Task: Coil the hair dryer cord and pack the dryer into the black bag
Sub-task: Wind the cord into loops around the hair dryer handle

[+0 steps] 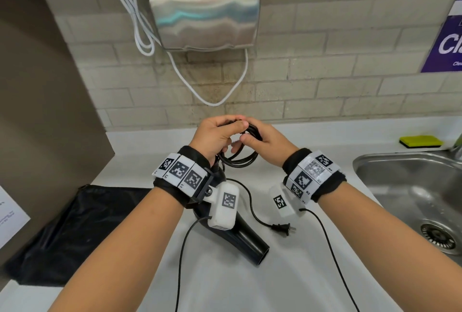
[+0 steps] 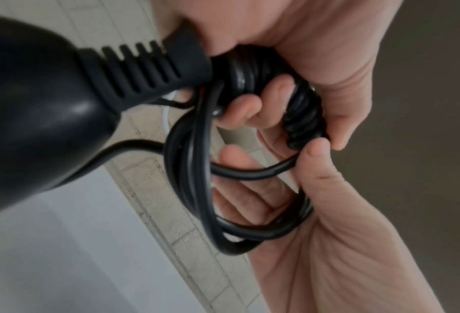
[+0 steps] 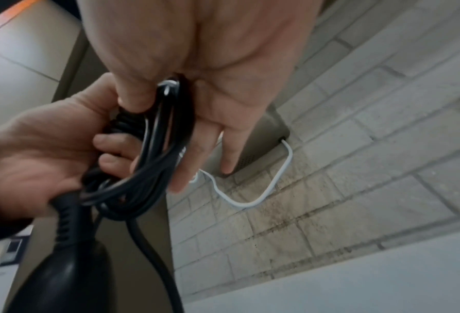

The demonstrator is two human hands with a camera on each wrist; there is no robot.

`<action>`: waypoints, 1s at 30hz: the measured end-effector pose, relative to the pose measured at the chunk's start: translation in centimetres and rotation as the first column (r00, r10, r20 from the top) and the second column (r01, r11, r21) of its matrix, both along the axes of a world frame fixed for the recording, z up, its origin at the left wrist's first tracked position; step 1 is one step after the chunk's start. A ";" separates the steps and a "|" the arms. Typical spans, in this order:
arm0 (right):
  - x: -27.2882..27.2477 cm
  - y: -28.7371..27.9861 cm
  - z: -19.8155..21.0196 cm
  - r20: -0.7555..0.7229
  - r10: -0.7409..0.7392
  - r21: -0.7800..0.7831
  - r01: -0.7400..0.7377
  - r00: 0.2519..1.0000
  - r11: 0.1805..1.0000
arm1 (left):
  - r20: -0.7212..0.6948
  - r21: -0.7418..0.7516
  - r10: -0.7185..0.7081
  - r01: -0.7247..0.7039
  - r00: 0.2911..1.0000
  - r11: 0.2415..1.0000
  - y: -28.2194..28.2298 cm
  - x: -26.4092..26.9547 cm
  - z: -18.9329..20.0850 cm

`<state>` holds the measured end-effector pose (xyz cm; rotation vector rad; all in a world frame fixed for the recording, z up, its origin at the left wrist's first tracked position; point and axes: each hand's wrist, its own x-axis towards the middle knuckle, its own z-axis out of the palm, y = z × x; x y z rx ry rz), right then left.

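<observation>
Both hands' fingers curl round the black cord coil: left hand & right hand gripping it. Hair dryer hangs below them over the counter; black bag lies left.

We see a wall of pale beige brick-pattern tiles, stained darker along the grout below a brushed-metal hand dryer mounted on it. A white cable loops down beside the dryer from a wall outlet (only its lower edge shows). A white countertop runs beneath, with a steel sink set in at the right and a yellow sponge near it. A purple sign hangs at far right; a brown panel stands at left.
</observation>
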<state>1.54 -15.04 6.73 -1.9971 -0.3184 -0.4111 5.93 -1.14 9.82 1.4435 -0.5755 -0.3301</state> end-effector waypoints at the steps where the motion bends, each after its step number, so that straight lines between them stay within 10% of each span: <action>1: -0.1 0.2 -0.1 -0.022 0.040 0.044 -0.039 0.999 0.998 | 0.006 0.003 -0.004 0.004 1.000 1.000 0.1 0.0 0.0; 16: -0.7 -1.2 -1.8 -0.185 0.028 0.237 0.017 0.982 0.971 | -0.035 -0.008 0.024 -0.025 0.999 1.000 1.0 0.5 -0.1; 30: 0.5 -1.1 1.5 0.252 -0.407 -0.031 0.427 0.878 0.904 | 0.164 0.296 -0.091 0.038 0.982 0.954 0.9 0.3 0.0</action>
